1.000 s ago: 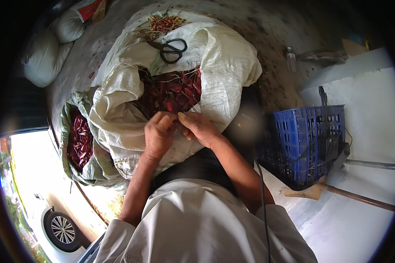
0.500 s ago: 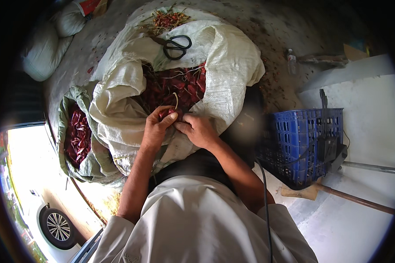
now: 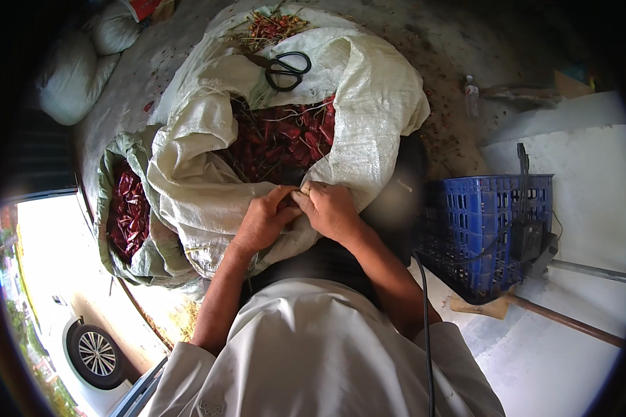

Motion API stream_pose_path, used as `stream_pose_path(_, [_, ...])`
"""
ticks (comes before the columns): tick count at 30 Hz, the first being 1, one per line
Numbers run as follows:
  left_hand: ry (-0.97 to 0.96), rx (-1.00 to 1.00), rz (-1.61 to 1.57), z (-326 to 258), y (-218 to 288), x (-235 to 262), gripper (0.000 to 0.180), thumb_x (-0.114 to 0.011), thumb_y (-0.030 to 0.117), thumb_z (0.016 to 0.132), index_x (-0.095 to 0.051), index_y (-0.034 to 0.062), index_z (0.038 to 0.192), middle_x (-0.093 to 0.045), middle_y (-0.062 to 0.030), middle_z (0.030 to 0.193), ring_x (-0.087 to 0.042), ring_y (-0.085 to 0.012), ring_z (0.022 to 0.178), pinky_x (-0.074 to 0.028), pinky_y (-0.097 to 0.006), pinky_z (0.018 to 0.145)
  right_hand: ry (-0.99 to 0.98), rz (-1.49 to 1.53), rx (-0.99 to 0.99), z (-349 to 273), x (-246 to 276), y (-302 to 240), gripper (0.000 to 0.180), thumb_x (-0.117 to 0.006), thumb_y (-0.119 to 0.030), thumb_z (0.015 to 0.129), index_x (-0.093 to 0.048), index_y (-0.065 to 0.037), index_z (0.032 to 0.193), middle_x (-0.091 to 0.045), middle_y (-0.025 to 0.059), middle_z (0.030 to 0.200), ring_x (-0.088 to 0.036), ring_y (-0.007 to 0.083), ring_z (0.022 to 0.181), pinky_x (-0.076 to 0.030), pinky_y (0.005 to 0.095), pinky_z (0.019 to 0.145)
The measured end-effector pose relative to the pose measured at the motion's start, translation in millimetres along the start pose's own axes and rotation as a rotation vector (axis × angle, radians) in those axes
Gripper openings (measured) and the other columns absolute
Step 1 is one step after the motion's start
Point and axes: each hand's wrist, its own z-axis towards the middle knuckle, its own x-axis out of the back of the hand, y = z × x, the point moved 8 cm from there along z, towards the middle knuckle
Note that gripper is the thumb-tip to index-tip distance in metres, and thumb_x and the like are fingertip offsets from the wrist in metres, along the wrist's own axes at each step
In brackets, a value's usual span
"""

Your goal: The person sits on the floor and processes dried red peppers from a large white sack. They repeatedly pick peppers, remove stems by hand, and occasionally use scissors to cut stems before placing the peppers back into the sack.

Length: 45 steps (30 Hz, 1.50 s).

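Observation:
A large white woven sack point(image 3: 379, 94) lies rolled open before me, with dried red chilies point(image 3: 284, 139) inside. At the sack's near edge, my left hand point(image 3: 264, 219) is closed, its fingertips against those of my right hand point(image 3: 330, 210). Both hands have curled, pinching fingers; whatever is between them is hidden. On the far fold of the sack rest scissors with black loop handles point(image 3: 289, 71), blades partly out of sight. Beyond them is a small heap of cut chili stems point(image 3: 275, 28).
To the left stands a smaller greenish sack point(image 3: 161, 257) of red chilies. A blue plastic crate point(image 3: 480, 229) is on the right, with a black device at its side. A plastic bottle point(image 3: 471, 97) stands on the floor behind. White filled sacks point(image 3: 69, 83) lie far left.
The red chili with a pale stem that showed in my left fingers is out of sight. Both hands have shifted slightly right and lower, and the left has turned over, knuckles up.

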Motion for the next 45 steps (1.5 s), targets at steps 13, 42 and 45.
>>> stream_pose_path(13, [0.12, -0.037, -0.604, 5.4, -16.5, -0.1, 0.008, -0.06, 0.001, 0.095, -0.061, 0.0044, 0.102, -0.063, -0.0041, 0.078, -0.058, -0.0103, 0.062, -0.047, -0.025, 0.053, 0.289, 1.194, -0.625, -4.3, -6.1, 55.2, 0.03, -0.053, -0.03, 0.1, -0.049, -0.011, 0.077, -0.044, -0.0036, 0.056, -0.037, 0.0063, 0.043, -0.028, 0.0246, 0.038])
stream_pose_path(42, [0.311, -0.307, -0.068, -6.0, 18.1, 33.1, 0.023, -0.072, -0.007, 0.081, -0.066, 0.0013, 0.102, -0.065, -0.0031, 0.103, -0.059, -0.0086, 0.078, -0.049, -0.022, 0.067, -0.236, 1.265, -0.712, -2.8, -57.4, 29.6, 0.031, -0.063, -0.038, 0.097, -0.066, -0.007, 0.091, -0.05, -0.0065, 0.066, -0.037, 0.0018, 0.049, -0.027, 0.021, 0.043])
stream_pose_path(45, [0.26, -0.453, 0.177, -14.5, 35.9, 12.4, 0.027, -0.072, -0.01, 0.078, -0.066, 0.0013, 0.102, -0.065, -0.0025, 0.104, -0.059, -0.009, 0.081, -0.05, -0.022, 0.068, -0.061, 1.134, -0.596, 0.6, -48.4, 40.0, 0.035, -0.069, -0.04, 0.092, -0.068, -0.005, 0.091, -0.058, -0.0036, 0.069, -0.051, 0.0079, 0.057, -0.04, 0.0251, 0.051])
